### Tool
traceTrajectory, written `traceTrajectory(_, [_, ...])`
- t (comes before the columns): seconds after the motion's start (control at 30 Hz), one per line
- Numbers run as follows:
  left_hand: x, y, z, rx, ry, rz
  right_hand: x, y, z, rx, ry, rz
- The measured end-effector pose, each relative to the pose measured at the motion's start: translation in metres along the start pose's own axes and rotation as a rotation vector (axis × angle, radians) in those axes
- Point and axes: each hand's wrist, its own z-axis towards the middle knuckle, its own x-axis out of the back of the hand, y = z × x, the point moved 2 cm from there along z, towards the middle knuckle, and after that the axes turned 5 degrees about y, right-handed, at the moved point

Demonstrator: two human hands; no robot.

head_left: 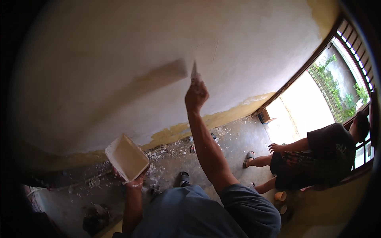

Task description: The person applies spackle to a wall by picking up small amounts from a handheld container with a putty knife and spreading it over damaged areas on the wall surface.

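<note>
A putty knife (194,73) is gripped in the closed right hand (196,96), which is raised on an outstretched arm so that the blade is pressed flat against the pale wall (99,59). Just beside the blade, on the wall, a darker streak of wet plaster (158,77) is seen, slanting down and away from the knife. A shallow rectangular white tray (127,158) is held from beneath by the left hand (135,181), whose fingers are curled under its lower edge; the tray is tilted, with its open face turned towards the wall, and is kept well below the knife. Along the foot of the wall a worn yellow band (186,129) is visible, and below it the concrete floor (234,139) is strewn with white chips and rubble (166,152). Away from the wall, beside a bright open doorway (301,111), another person (317,158) in dark clothes is seated with one hand on a knee, and a small orange cup (280,196) is set on the floor near that person
</note>
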Motion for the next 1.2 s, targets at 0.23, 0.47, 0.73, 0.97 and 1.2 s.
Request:
traceTrajectory(0.23, [0.006,0.019,-0.014,-0.091,0.064,0.067,0.038,0.026,0.104,-0.987,0.311,0.497])
traceTrajectory(0.47, [0.007,0.022,-0.005,-0.036,-0.085,-0.017,-0.002,-0.023,0.128,-0.631,0.074,0.061])
traceTrajectory(0.73, [0.033,0.021,-0.009,-0.156,0.021,0.471,0.019,-0.041,0.056,0.292,-0.318,-0.270])
traceTrajectory(0.97, [-0.008,-0.003,0.000,0.059,0.026,0.021,0.029,0.026,0.085,0.606,-0.167,-0.542])
traceTrajectory(1.2, [-0.015,-0.002,-0.001,0.006,0.070,0.069,0.084,0.038,0.099,-0.013,0.073,-0.305])
